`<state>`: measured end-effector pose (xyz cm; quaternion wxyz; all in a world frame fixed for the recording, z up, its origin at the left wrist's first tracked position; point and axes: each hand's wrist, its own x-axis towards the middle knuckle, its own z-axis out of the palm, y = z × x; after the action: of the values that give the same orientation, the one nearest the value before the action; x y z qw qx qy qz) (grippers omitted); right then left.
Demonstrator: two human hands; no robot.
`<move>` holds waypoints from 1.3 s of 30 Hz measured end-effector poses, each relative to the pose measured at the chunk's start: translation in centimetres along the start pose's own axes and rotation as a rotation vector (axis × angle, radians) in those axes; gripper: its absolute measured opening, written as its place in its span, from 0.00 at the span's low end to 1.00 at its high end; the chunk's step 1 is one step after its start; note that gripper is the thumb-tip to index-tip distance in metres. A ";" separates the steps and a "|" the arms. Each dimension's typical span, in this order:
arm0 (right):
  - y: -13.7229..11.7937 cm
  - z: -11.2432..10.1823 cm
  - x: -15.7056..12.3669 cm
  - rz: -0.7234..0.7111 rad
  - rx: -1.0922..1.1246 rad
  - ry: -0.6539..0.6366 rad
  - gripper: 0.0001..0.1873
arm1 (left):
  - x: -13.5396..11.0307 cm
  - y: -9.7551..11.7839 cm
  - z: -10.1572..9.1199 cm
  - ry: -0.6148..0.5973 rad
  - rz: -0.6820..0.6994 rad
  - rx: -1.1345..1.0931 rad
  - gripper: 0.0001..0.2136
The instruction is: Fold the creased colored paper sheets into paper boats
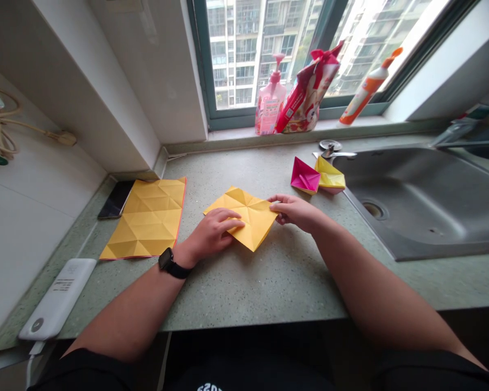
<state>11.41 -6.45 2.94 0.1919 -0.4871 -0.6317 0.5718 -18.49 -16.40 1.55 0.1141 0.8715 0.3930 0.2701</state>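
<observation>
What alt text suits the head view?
The left hand rests on a creased yellow paper square, the right hand gripping its corner. Left lies a creased yellow sheet; right, a magenta paper shape and yellow paper shape beside a grey metal sink.

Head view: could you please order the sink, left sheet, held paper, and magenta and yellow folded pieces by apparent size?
1. Sink
2. Left sheet
3. Held paper, partly covered
4. Magenta folded piece and yellow folded piece: look alike

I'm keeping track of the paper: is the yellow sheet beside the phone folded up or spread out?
Spread out: the yellow sheet lies broad beside the phone, creases crossing its face.
</observation>
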 end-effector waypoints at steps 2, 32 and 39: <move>-0.2 0.0 -0.1 0.034 0.080 -0.014 0.16 | 0.0 0.1 0.0 0.085 -0.027 0.058 0.14; 1.4 0.0 -0.2 -0.694 -0.772 0.158 0.15 | -0.1 0.2 0.3 -0.002 -0.175 -0.034 0.15; 1.3 2.1 -1.0 -0.815 -0.901 0.087 0.17 | 0.3 0.2 0.4 0.020 -0.241 0.056 0.13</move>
<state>10.67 -8.54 1.53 0.1958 -0.2625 -0.9386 0.1082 -17.96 -16.33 1.43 0.1175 0.8181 0.5032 0.2523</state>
